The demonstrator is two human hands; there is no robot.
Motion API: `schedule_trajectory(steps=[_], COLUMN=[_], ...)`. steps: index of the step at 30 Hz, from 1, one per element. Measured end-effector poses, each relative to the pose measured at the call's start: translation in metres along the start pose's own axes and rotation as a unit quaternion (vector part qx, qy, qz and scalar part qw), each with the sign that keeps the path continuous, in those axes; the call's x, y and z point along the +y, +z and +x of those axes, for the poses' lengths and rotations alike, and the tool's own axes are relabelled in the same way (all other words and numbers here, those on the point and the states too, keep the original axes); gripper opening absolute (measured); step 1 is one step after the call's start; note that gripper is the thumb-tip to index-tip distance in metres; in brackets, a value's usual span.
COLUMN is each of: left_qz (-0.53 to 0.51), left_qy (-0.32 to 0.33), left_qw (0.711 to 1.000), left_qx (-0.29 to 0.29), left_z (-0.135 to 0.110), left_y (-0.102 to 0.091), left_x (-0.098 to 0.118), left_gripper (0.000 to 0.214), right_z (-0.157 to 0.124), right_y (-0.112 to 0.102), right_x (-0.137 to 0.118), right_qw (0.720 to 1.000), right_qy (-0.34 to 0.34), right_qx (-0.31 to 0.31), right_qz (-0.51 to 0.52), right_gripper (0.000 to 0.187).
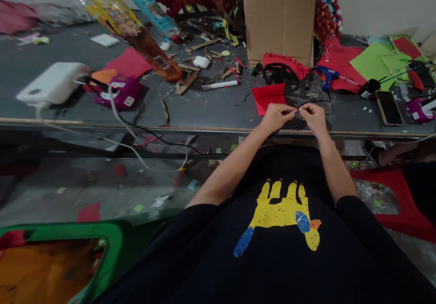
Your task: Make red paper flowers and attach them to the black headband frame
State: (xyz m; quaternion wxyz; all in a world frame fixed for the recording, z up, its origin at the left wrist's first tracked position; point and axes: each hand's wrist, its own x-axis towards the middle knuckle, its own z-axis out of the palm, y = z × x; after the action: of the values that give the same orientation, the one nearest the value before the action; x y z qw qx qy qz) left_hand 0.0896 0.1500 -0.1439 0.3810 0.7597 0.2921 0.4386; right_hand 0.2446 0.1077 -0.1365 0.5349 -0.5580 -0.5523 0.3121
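My left hand (277, 115) and my right hand (313, 117) meet at the near edge of the grey table (211, 109). Both are closed in a pinch on a thin black strand (297, 109) that runs between their fingertips. The strand seems to lead back to a tangle of black strips (277, 72) lying behind my hands. A red paper sheet (269, 97) lies flat just beyond my left hand.
A cardboard box (281, 18) stands behind the strips. A blue glue gun (325, 75), a phone (388, 107), green paper (374, 61), a purple device (119, 93), a white adapter (51, 86) with cables, and cardboard scraps cover the table. A red stool (391, 195) is at right.
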Motion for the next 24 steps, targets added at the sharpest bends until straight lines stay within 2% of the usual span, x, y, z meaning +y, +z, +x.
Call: schedule_trajectory(steps=[10, 15, 24], left_qz=[-0.117, -0.13, -0.139], left_qy=[-0.089, -0.103, -0.099], left_qw=[0.988, 0.985, 0.982], left_qx=[-0.045, -0.054, -0.076], left_z=[0.006, 0.008, 0.01], left_y=[0.0, 0.0, -0.003], left_x=[-0.004, 0.003, 0.008], left_gripper=[0.019, 0.009, 0.027], right_z=[0.0, -0.001, -0.002], right_y=[-0.001, -0.004, -0.004], right_x=[0.002, 0.002, 0.007], right_qw=[0.999, 0.994, 0.997], right_qy=[-0.026, -0.038, -0.018], right_qx=[-0.022, -0.018, -0.008], right_qz=[0.033, 0.103, 0.079], right_gripper=[0.011, 0.028, 0.045])
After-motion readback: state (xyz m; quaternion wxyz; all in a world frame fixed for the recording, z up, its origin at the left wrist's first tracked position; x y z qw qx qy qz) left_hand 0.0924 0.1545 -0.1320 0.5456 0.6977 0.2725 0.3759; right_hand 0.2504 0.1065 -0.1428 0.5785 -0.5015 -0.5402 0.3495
